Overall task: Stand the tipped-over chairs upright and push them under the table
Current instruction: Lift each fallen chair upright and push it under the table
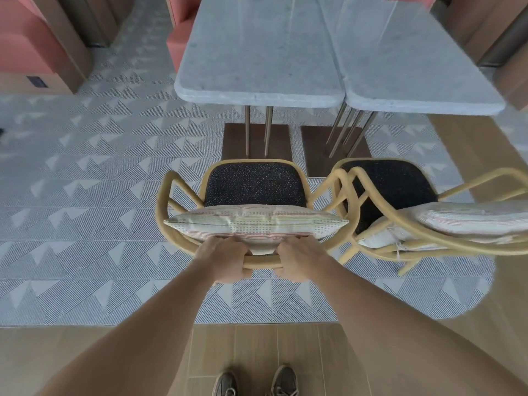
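Observation:
A yellow rattan chair (254,184) with a dark speckled seat stands upright right in front of me, facing the left grey stone table (257,67). A striped cushion (254,224) leans against its back. My left hand (225,261) and my right hand (300,261) both grip the chair's top back rail, close together. The chair's seat is short of the table edge, in front of the table's brown base plate (237,141). A second yellow chair (391,190) with its own cushion (471,218) stands upright at the right, turned at an angle, before the right table (414,67).
Orange upholstered benches (25,44) with wooden sides stand at the back left and behind the tables. A patterned grey rug (85,195) lies under chairs and tables; wood flooring (257,355) is under my shoes (254,381). Thin metal table legs (348,132) rise from the base plates.

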`<control>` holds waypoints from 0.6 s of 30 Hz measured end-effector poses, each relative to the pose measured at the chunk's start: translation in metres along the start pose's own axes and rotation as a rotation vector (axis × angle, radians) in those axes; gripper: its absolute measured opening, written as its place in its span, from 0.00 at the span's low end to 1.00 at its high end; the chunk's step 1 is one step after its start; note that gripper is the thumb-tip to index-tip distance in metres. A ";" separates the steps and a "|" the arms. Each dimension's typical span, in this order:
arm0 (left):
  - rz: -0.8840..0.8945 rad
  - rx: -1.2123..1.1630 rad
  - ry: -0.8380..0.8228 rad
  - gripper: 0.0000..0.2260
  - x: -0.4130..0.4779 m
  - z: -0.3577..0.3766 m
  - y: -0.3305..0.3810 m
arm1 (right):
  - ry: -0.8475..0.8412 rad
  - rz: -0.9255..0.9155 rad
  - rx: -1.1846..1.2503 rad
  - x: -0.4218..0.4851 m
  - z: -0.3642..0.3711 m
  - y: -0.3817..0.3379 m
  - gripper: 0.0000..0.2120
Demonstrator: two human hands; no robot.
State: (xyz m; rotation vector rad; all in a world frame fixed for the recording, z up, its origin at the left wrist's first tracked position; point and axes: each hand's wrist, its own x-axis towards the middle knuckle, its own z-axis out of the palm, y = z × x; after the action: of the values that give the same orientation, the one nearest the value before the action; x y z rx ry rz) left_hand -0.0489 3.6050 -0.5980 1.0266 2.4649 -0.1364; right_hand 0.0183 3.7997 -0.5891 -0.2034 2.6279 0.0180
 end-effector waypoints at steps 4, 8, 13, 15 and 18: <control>0.059 -0.259 -0.009 0.19 -0.011 -0.005 -0.011 | 0.051 -0.044 0.120 -0.011 -0.002 0.004 0.26; -0.040 -0.952 0.299 0.08 -0.036 -0.034 -0.025 | 0.295 -0.029 0.813 -0.033 -0.040 0.002 0.31; 0.026 -1.510 0.852 0.21 -0.084 -0.138 -0.024 | 0.908 -0.134 1.428 -0.088 -0.145 -0.011 0.34; 0.228 -1.533 0.990 0.27 -0.110 -0.189 -0.020 | 1.088 -0.254 1.458 -0.123 -0.191 -0.016 0.29; 0.549 -1.371 1.079 0.27 -0.149 -0.264 -0.002 | 1.329 -0.429 1.336 -0.178 -0.248 -0.019 0.31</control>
State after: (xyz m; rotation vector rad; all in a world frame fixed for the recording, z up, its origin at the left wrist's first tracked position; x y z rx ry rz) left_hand -0.0590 3.5761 -0.2959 1.0561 1.9280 2.3668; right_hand 0.0554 3.7940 -0.2850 -0.3334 2.8283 -2.6335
